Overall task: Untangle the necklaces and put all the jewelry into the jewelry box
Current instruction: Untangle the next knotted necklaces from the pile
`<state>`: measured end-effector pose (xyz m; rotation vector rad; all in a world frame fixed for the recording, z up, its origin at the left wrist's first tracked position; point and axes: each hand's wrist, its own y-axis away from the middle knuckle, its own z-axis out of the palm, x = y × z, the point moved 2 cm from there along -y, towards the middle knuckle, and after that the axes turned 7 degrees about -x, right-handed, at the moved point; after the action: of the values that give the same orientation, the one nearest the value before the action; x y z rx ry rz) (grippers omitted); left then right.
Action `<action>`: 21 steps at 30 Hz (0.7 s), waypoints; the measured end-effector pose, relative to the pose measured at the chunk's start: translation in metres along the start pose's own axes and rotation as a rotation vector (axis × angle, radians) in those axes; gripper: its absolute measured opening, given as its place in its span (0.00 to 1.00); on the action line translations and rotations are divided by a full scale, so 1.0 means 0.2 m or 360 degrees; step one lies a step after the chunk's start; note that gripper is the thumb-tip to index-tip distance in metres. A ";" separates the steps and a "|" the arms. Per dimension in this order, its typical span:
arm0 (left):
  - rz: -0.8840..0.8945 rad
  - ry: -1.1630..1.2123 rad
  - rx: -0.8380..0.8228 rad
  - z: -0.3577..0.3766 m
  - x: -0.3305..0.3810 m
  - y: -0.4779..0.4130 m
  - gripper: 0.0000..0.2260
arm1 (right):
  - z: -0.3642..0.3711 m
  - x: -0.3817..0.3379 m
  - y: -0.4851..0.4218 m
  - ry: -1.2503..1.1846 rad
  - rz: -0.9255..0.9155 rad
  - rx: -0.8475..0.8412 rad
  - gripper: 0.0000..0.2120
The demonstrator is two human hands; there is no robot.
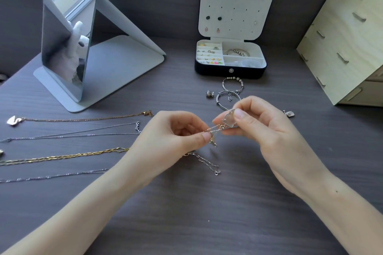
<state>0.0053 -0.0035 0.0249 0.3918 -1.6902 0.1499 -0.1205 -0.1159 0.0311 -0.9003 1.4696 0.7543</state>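
Left hand [182, 130] and right hand [263, 128] work a tangled chain [215, 130] above the desk [186, 213], well short of the jewelry box [230, 72].
The left thumb and forefinger pinch the knot, other fingers curled; the right thumb and fingertips grip the pale pendant [229, 119], palms facing each other and forearms angled inward. A loose tail [207, 161] trails on the desk. The box stands open beyond the bangles [230, 93]. Pulling the hands apart would likely cinch the knot or strain a fine link; a slackened pinch could drop the pendant and tangle it again.
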 end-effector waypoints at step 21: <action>-0.0193 0.0114 -0.0131 0.03 0.01 0.00 0.08 | 0.05 0.03 0.00 -0.0164 0.0128 -0.0054 0.10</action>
<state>-0.0006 -0.0062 0.0268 0.4215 -1.5921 0.0051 -0.1162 -0.1080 0.0241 -0.8195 1.4123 0.8748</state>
